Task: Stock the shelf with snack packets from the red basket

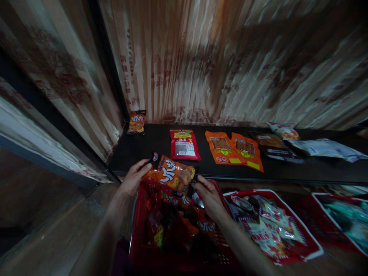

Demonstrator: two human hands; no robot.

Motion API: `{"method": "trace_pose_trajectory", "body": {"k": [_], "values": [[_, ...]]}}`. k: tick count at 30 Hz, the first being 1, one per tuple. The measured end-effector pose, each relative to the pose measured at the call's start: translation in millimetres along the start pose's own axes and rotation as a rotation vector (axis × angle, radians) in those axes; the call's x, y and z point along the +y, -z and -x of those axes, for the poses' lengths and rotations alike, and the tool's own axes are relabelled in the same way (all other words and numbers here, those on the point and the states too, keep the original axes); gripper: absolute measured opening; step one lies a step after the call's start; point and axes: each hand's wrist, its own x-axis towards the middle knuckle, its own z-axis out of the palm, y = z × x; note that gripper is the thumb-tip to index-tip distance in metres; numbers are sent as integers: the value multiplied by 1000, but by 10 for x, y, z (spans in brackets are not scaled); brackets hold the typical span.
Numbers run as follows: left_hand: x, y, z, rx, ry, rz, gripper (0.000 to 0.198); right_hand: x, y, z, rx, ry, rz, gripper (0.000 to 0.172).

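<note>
Both my hands hold one orange snack bag (pixel 172 173) above a red shopping basket (pixel 138 234). My left hand (pixel 132 178) grips the bag's left end with closed fingers. My right hand (pixel 207 194) pinches its right end. Under the bag, the basket holds several more orange and dark snack packets. Just beyond lies a black shelf (pixel 287 170) with snack packs laid out in a row.
On the shelf lie a small orange bag (pixel 137 122) at the far left, a red pack (pixel 184 144), two orange packs (pixel 233 150), dark packs (pixel 270 145) and a pale pack (pixel 324 148). Red baskets (pixel 296 226) of packets stand to the right. A curtain (pixel 230 61) hangs behind.
</note>
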Motion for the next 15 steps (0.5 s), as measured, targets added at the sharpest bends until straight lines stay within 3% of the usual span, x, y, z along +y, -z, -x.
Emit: {"method": "trace_pose_trajectory", "body": {"k": [10, 15], "values": [[-143, 64, -111, 225, -202, -167, 37, 157, 19, -68, -73, 89, 259, 16], [-167, 105, -113, 236, -236, -165, 36, 83, -2, -38, -143, -39, 165, 24]]}}
